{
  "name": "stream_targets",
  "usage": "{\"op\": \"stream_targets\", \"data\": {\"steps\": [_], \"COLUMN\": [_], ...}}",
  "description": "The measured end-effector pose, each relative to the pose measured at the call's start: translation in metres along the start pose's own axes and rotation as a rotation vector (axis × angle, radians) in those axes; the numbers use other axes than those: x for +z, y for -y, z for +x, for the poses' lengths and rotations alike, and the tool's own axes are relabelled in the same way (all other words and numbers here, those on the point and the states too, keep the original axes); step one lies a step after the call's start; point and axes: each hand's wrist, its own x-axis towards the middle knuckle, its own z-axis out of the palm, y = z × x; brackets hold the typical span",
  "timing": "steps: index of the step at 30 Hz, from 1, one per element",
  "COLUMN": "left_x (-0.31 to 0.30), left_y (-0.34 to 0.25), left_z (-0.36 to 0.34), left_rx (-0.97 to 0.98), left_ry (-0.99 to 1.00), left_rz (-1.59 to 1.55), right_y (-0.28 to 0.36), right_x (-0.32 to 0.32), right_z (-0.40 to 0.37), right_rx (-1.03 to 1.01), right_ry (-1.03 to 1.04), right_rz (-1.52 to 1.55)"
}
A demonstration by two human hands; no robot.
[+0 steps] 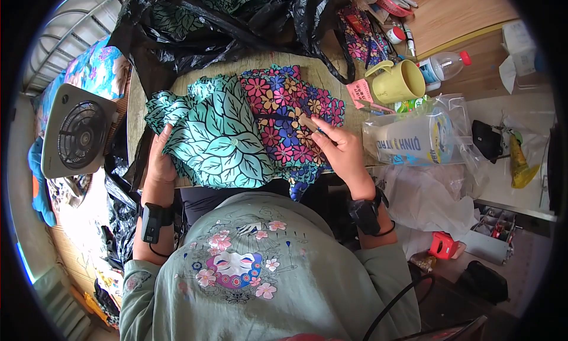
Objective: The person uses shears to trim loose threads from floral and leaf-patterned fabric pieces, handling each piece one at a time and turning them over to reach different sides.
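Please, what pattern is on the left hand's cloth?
The cloth shows green leaves outlined black, best in the head view.

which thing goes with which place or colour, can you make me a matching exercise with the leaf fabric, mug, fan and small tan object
1. leaf-print fabric
2. mug
3. fan
4. small tan object

A. yellow
B. in the right hand
C. far left of the view
D. touched by the left hand

Pairs: 1-D; 2-A; 3-C; 4-B
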Motion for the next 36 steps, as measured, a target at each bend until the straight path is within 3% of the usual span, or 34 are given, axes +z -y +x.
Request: {"op": "stream_targets", "data": {"steps": [12, 16, 20, 23, 27, 31, 36], "left_x": [-0.006, -0.013, -0.008, 0.001, 0.001, 0.002, -0.003], "left_y": [0.002, 0.004, 0.004, 0.000, -0.001, -0.001, 0.001], "left_z": [0.002, 0.003, 0.002, 0.000, -0.001, -0.002, 0.001], "left_rx": [0.013, 0.005, 0.020, 0.014, 0.011, 0.003, 0.021], "left_ry": [0.024, 0.023, 0.022, 0.018, 0.009, 0.019, 0.058], "left_rz": [0.019, 0.032, 0.031, -0.001, 0.002, -0.003, 0.007], "right_y": [0.004, -0.004, -0.020, -0.033, -0.033, -0.019, -0.022], "right_x": [0.003, 0.003, -0.006, -0.011, -0.009, -0.006, -0.003], "right_z": [0.002, 0.001, 0.006, 0.013, 0.023, 0.033, 0.039], "right_rx": [0.080, 0.041, 0.197, 0.257, 0.180, 0.319, 0.292], "right_ry": [0.110, -0.042, -0.262, -0.259, -0.217, -0.215, -0.224], "right_rz": [-0.096, -0.087, 0.091, -0.022, -0.286, -0.384, -0.359]}}
